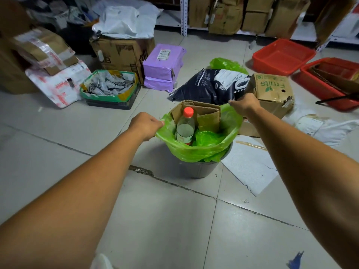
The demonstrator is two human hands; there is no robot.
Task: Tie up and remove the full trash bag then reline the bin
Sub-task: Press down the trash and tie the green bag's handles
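Note:
A grey bin [202, 168] stands on the tiled floor at the middle of the head view, lined with a green trash bag [194, 152]. Inside the bag I see a clear bottle with a red cap [185, 127] and folded cardboard [206, 113]. My left hand [144, 124] is closed on the bag's left rim. My right hand [243, 103] is closed on the bag's far right rim. The bag's mouth is stretched open between the two hands, lifted slightly off the bin's edge. Another loose green bag [227, 65] lies on the floor beyond.
Behind the bin lie a dark printed sack [204, 86] and a "Fruits" cardboard box [274, 90]. Purple parcels [163, 65], a green-edged box of small packets [109, 86] and taped cartons crowd the left. Red trays [281, 55] sit at the right. White sheet [250, 166] lies beside the bin.

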